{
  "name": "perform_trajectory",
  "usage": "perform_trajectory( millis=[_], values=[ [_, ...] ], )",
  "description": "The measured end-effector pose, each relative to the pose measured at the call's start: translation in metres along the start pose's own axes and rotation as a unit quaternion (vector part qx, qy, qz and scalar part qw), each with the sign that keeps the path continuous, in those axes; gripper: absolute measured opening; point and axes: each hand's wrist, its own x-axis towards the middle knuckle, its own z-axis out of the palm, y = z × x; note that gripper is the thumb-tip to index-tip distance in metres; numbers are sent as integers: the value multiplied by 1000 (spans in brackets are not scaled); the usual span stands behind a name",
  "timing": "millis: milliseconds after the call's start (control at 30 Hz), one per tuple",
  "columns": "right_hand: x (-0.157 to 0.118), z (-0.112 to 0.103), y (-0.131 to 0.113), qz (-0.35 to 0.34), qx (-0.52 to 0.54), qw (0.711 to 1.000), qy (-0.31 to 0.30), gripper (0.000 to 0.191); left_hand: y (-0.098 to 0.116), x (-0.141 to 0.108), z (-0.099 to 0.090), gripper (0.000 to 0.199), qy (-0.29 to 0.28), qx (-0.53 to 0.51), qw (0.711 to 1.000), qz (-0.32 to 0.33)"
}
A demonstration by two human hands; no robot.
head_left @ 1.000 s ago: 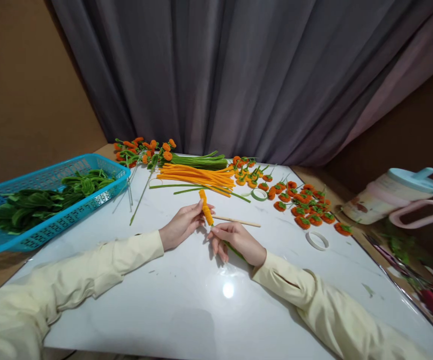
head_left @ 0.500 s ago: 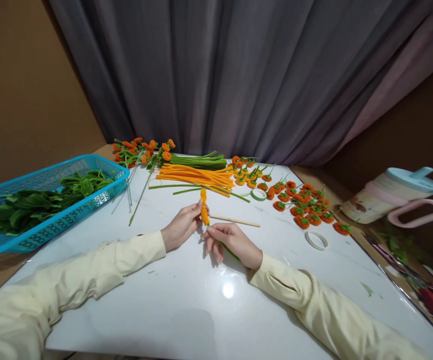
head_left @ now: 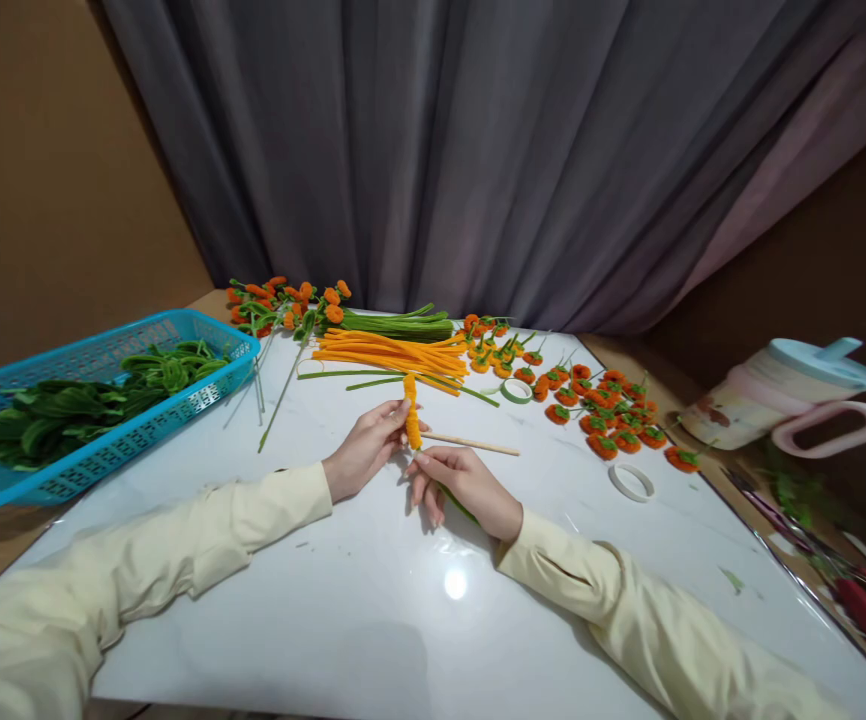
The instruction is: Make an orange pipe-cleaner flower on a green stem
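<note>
Compared with a second ago, my orange piece (head_left: 413, 412) stands more upright instead of slanting, and it shows broader and straighter than in the last frame, where it looked thin and curved; both my hands sit a touch further left than they did at first. My left hand (head_left: 364, 453) grips the piece, thumb and fingers closed on its upper part, in front of me over the white table (head_left: 290, 620). My right hand (head_left: 470, 488) pinches the green stem (head_left: 459, 504) just below the piece's lower end, and the stem runs down under my palm. A wooden stick (head_left: 470, 443) points right from beside my left fingertips; I can't tell whether they touch it. Straight beyond the piece lie orange strips (head_left: 395, 348) and a green bundle (head_left: 395, 326), with loose green strips on the near side. Flower heads (head_left: 605, 410) spread out to the right, near a white ring (head_left: 634, 499) and a cup (head_left: 755, 395). The blue basket (head_left: 133, 425) of leaves (head_left: 65, 415) is to my left. My forearms come in from both sides, left palm turned inward, right hand back up with its lower fingers loosely curled.
</note>
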Motion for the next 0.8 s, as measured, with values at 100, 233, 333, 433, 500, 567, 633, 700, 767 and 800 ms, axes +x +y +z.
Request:
perform_trajectory(
  millis=[100, 233, 333, 433, 500, 567, 633, 700, 767, 800],
  values=[
    [0, 1, -1, 3, -1, 1000, 1, 42, 2, -1, 2, 32, 29, 20, 999, 22],
    [1, 0, 0, 4, -2, 1000, 5, 43, 5, -1, 2, 28, 50, 56, 997, 36],
    [2, -1, 1, 7, -2, 1000, 7, 44, 4, -1, 1, 32, 41, 87, 995, 38],
    [2, 0, 2, 11, -5, 1000, 6, 44, 2, 0, 0, 33, 48, 103, 993, 43],
    [2, 0, 2, 11, -6, 1000, 7, 43, 1, 1, -1, 33, 54, 102, 993, 39],
    [1, 1, 2, 11, -5, 1000, 6, 43, 1, 2, -2, 32, 52, 96, 993, 35],
    [1, 1, 1, 12, -4, 1000, 5, 42, 2, 3, -3, 31, 34, 87, 995, 29],
    [1, 0, 1, 11, -2, 1000, 5, 42, 4, 3, -4, 31, 9, 73, 997, 18],
    [1, -1, 0, 11, 4, 1000, 7, 41, 6, 4, -5, 34, -12, 55, 998, 1],
    [1, -1, -1, 12, 8, 1000, 7, 41, 7, 4, -6, 36, -19, 47, 999, -6]
  ],
)
